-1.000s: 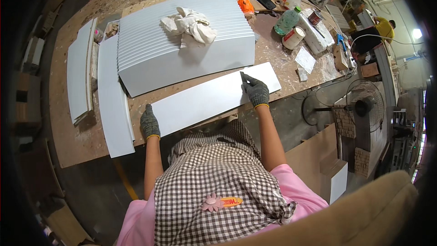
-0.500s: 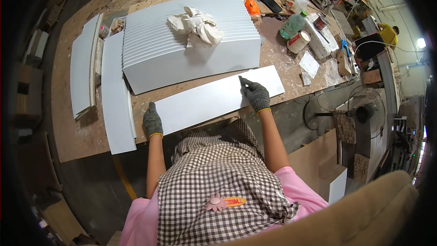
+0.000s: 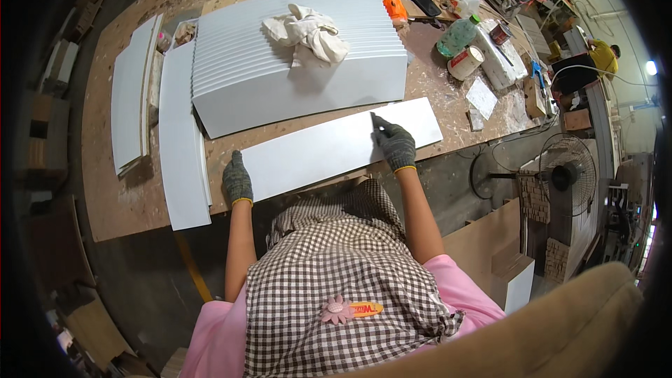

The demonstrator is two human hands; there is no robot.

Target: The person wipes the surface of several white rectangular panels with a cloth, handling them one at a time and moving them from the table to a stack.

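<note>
A long white panel (image 3: 315, 150) lies flat along the near edge of the workbench. My left hand (image 3: 238, 178), in a grey knitted glove with a yellow cuff, grips the panel's left end, thumb along the end edge. Over the right part of the panel rests my right hand (image 3: 395, 145), in a matching glove, with bent fingers. Something small and dark shows at its fingertips; its kind cannot be made out. Just beyond stands a big stack of white panels (image 3: 301, 91) with a crumpled white cloth (image 3: 308, 33) on top.
More white panels (image 3: 183, 147) lie left of the stack, beside another layered pile (image 3: 133, 91). At the right are a green bottle (image 3: 458, 35), a white tub (image 3: 465, 63) and a wrapped white block (image 3: 500, 56). A standing fan (image 3: 563, 175) is beyond the bench (image 3: 98, 189).
The whole view has shifted slightly, with the bench a little higher and further right. Both hands keep nearly the same places on the panel, which has not visibly moved.
</note>
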